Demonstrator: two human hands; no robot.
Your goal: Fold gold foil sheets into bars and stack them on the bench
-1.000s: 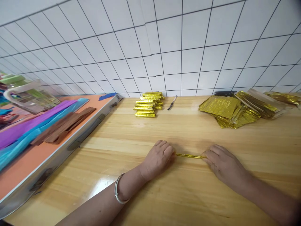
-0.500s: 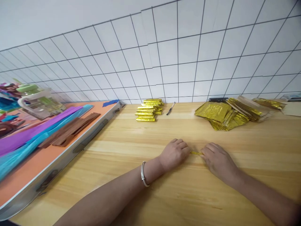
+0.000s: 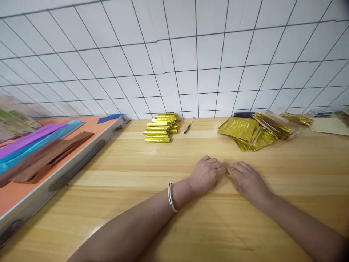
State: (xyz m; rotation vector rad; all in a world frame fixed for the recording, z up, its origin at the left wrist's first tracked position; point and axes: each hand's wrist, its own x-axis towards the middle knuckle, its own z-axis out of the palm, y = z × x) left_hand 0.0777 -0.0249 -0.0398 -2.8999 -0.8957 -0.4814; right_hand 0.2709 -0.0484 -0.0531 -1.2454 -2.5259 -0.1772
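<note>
A thin gold foil strip (image 3: 227, 173) lies low over the wooden table (image 3: 125, 211), mostly hidden under my fingers. My left hand (image 3: 207, 174), with a silver bangle at the wrist, is closed on its left end. Closed on its right end is my right hand (image 3: 247, 182). Only a short bit of gold shows between the two hands. Beyond them to the left sits a pile of narrow folded gold strips (image 3: 160, 129). A fanned stack of flat gold foil sheets (image 3: 245, 131) lies beyond my right hand.
A pen (image 3: 189, 125) lies beside the folded strips. At the left, a raised orange board (image 3: 68, 154) bears purple, blue and brown paper strips. A pale card (image 3: 329, 126) is at the far right. The tiled wall (image 3: 182, 54) borders the table's back edge.
My hands have come closer together, so less of the gold strip shows between them. The camera view has turned to the right, shifting the board and piles leftward.
</note>
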